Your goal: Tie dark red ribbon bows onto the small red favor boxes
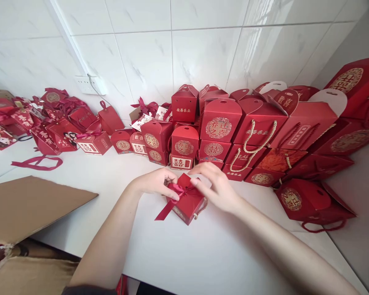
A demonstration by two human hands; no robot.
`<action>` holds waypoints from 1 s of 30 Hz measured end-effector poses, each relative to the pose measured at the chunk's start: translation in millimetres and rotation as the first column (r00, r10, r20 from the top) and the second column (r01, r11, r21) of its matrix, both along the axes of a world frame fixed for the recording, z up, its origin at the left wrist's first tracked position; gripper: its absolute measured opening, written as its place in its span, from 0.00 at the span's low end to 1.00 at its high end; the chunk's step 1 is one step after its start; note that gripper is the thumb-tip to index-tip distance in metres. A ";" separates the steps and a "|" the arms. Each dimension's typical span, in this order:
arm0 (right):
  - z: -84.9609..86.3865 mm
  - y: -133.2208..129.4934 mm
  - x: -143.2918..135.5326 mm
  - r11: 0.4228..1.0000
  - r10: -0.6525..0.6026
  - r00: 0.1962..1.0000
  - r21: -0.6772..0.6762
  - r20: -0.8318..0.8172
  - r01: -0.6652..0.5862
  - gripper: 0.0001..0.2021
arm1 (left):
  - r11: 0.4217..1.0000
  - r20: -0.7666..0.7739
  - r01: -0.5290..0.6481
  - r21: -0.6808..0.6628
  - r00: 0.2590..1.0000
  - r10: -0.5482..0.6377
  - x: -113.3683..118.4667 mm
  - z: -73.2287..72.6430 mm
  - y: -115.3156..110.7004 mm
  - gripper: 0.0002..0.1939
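Note:
A small red gift box [192, 208] lies on the white table in front of me, a dark red ribbon [166, 210] tied in a bow across its top. One ribbon tail hangs over the box's left side, and a twisted cord shows at its right edge. My left hand [156, 184] is closed at the bow, thumb and fingers pinching the ribbon. On the other side, my right hand [219, 188] hovers over the box's far right part, thumb and fingers apart, the thumb tip close to the ribbon. The undersides of its fingers are partly hidden.
Stacked red gift boxes [221, 123] line the tiled wall, some with rope handles. One box [310, 198] lies at the right. More boxes [64, 133] pile up at the left, near a loose ribbon [38, 164]. A cardboard carton flap [33, 205] juts over the table's left front.

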State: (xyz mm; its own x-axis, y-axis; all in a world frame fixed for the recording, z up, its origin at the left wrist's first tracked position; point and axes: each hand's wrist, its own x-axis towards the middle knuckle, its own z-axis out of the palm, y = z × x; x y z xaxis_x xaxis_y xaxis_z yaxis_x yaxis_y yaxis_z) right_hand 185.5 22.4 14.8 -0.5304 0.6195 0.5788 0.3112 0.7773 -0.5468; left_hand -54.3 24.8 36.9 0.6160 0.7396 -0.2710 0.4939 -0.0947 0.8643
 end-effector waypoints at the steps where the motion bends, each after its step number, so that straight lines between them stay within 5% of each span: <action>1: 2.1 8.2 5.8 0.985 -0.023 1.000 -0.173 0.003 0.023 0.16 | 1.000 0.003 0.023 -0.016 1.000 -0.023 -1.1 2.2 -1.0 0.15; 3: 0.3 23.7 14.4 0.872 0.012 1.000 -0.489 0.025 0.002 0.19 | 0.997 0.003 0.067 -0.035 0.998 -0.067 -3.2 5.4 -2.5 0.14; 5: -5.6 33.9 18.1 0.697 0.101 0.994 -0.711 -0.031 -0.093 0.22 | 0.996 -0.012 0.084 -0.028 0.996 -0.084 -4.8 7.3 -3.2 0.14; 8: -11.8 36.8 16.8 0.444 0.177 0.962 -0.855 -0.209 -0.267 0.22 | 0.997 -0.026 0.069 -0.017 0.997 -0.070 -5.9 8.7 -3.4 0.14; 10: -11.4 34.4 15.1 0.372 0.212 0.934 -0.861 -0.286 -0.348 0.22 | 0.999 -0.046 0.036 0.003 0.998 -0.036 -6.1 9.4 -3.3 0.15; 16: -10.2 35.6 15.8 0.564 0.279 0.947 -0.771 -0.160 -0.297 0.18 | 1.000 -0.061 0.015 0.020 0.998 -0.014 -6.6 9.0 -1.9 0.15; 24: -22.4 41.0 15.8 0.501 0.233 0.957 -0.823 -0.171 -0.269 0.20 | 0.999 -0.031 0.026 -0.019 0.999 -0.026 -6.3 4.7 -0.2 0.14; 30: -16.4 37.7 18.7 0.446 0.215 0.961 -0.858 -0.171 -0.253 0.22 | 0.999 -0.036 0.039 -0.013 0.999 -0.039 -7.1 6.9 -0.9 0.13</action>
State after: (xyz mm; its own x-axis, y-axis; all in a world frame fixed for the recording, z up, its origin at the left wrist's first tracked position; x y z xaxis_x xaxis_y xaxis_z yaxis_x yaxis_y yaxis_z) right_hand 204.2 60.1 -1.6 -0.7293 0.6650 -0.1610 0.1617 -0.0611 -0.9849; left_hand -61.4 23.9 43.8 0.6340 0.7117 -0.3026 0.5214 -0.1043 0.8469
